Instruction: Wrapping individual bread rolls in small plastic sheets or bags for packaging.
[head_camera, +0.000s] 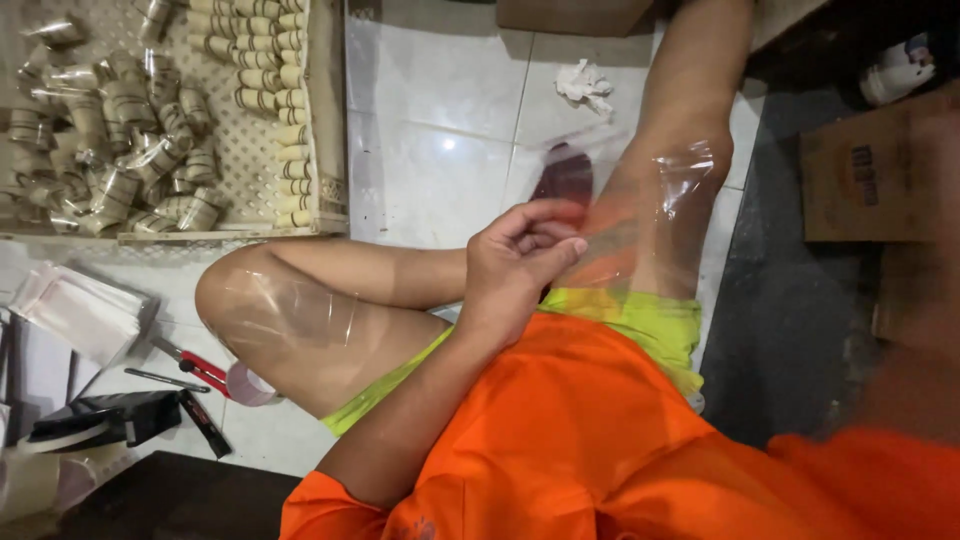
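My left hand (520, 258) is at the middle of the view, fingers curled, pinching the edge of a clear plastic bag (665, 185). The bag hangs over my raised leg, and a dark shape shows through its top-left corner. A second clear plastic sheet (290, 310) lies across my other knee at the left. I sit on a white tiled floor (440, 150) in an orange shirt and yellow-green shorts. My right hand is out of sight; only a blurred orange sleeve and arm show at the right edge.
A pale perforated crate (250, 165) at top left holds several small wrapped rolls. At left lie a stack of clear bags (80, 310), red-handled scissors (200, 370), a tape roll (250, 385) and a black dispenser (110, 420). Crumpled paper (585, 85) and a cardboard box (870, 170) sit farther off.
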